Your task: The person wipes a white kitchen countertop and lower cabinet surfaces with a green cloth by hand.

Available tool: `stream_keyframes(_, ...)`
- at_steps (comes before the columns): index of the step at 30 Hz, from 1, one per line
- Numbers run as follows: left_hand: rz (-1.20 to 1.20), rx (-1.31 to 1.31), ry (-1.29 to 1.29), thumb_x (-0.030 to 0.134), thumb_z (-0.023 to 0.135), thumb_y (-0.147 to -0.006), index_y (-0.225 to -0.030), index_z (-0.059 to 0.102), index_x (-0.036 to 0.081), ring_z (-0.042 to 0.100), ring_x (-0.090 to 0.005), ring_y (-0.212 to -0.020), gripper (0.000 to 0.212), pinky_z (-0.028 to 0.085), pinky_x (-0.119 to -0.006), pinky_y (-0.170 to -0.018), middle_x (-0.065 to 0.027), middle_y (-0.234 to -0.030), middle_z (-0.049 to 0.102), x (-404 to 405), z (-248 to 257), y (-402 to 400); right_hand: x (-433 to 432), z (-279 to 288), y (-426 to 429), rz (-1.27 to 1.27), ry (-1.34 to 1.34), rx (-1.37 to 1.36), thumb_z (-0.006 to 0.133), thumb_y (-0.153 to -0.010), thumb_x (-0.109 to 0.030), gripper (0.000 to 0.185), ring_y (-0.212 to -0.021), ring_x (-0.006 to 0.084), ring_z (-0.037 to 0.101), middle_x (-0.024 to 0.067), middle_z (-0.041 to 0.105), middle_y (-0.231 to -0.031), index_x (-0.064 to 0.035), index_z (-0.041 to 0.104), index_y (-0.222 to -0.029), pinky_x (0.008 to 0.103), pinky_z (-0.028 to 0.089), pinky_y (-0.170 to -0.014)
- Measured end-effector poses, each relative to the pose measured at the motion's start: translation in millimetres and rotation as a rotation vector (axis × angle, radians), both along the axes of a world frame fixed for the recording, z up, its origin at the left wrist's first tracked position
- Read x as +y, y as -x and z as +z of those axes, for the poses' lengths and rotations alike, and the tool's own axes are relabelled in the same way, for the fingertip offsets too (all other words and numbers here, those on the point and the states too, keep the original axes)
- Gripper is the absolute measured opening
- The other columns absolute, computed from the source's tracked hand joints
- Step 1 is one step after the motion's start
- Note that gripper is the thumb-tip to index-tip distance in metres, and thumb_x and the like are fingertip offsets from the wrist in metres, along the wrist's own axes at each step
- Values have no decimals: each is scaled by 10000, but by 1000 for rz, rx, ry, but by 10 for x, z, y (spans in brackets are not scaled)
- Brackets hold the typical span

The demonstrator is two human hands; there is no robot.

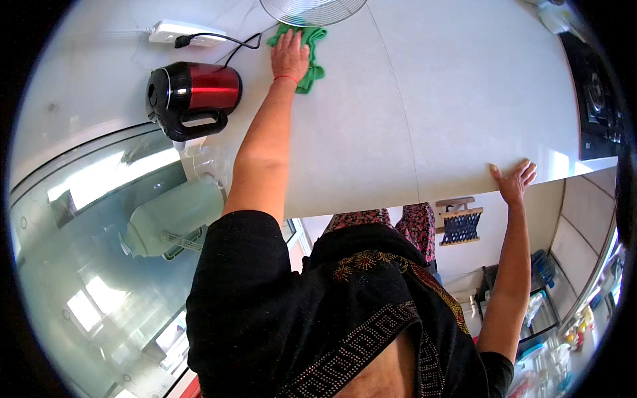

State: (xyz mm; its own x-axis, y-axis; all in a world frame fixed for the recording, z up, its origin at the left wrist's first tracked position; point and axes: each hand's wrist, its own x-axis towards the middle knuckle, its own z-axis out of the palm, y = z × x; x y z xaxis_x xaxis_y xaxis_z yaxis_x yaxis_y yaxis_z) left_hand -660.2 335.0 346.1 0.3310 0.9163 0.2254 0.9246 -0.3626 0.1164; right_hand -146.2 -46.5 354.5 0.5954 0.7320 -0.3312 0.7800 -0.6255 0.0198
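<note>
My left hand point(290, 55) lies palm down on a crumpled green cloth point(311, 79), its fingers over the cloth's upper part, at the far side of a pale countertop point(353, 124). A red string circles that wrist. Just beyond the cloth stands a round metal wire rack or basket point(314, 11). To the left of my left hand is a red and black electric kettle point(211, 88). My right hand point(513, 181) rests at the near edge of the countertop on the right, fingers spread, holding nothing.
A white power strip point(186, 34) with a black cord lies behind the kettle. Clear glassware point(206, 158) and a pale green container point(174, 214) stand at left. A black gas hob point(594, 99) is at the right. Below the counter are a small stool point(460, 226) and a dark rack point(542, 318).
</note>
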Motion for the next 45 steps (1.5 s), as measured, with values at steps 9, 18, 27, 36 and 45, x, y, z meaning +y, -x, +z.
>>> stream_keyframes(9, 279, 16, 31, 335, 468, -870, -1286, 471, 129, 358, -289, -1285, 464, 310, -492, -1010, -96, -1393, 404, -360, -54, 752, 14, -34, -54, -18, 14, 52, 613, -643, -742, 1288, -1353, 462, -103, 317, -89, -1452, 83, -28, -1396, 552, 32, -1099)
stream_keyframes(18, 471, 28, 11, 332, 468, -861, -1266, 487, 120, 363, -287, -1276, 457, 322, -502, -1001, -100, -1376, 421, -1179, -6, 945, 0, -143, -136, -12, -2, 54, 605, -641, -753, 1303, -1346, 475, -112, 319, -91, -1451, 86, -50, -1392, 567, 13, -1090)
stream_keyframes(27, 614, 32, 48, 333, 477, -867, -1283, 470, 103, 352, -300, -1286, 476, 283, -518, -1033, -126, -1389, 404, -2485, 96, 817, 74, -120, -89, -35, -62, 58, 585, -586, -811, 1346, -1343, 487, -88, 291, -63, -1458, 70, -23, -1402, 569, 50, -1090)
stream_keyframes(36, 717, 16, 129, 344, 469, -870, -1309, 447, 89, 282, -324, -1324, 509, 228, -555, -1045, -141, -1429, 334, -3673, 181, 309, 141, -126, -114, -69, -23, 82, 561, -552, -850, 1372, -1345, 456, -118, 263, -76, -1462, 50, -14, -1414, 568, 34, -1084)
stream_keyframes(45, 593, -102, 155, 443, 603, -756, -1248, 518, 167, 262, -401, -1303, 570, 204, -626, -1009, -208, -1397, 332, -3954, 476, -900, 184, -111, -77, -82, 31, 101, 521, -556, -871, 1402, -1338, 467, -166, 294, -143, -1458, 75, -74, -1402, 575, -22, -1079)
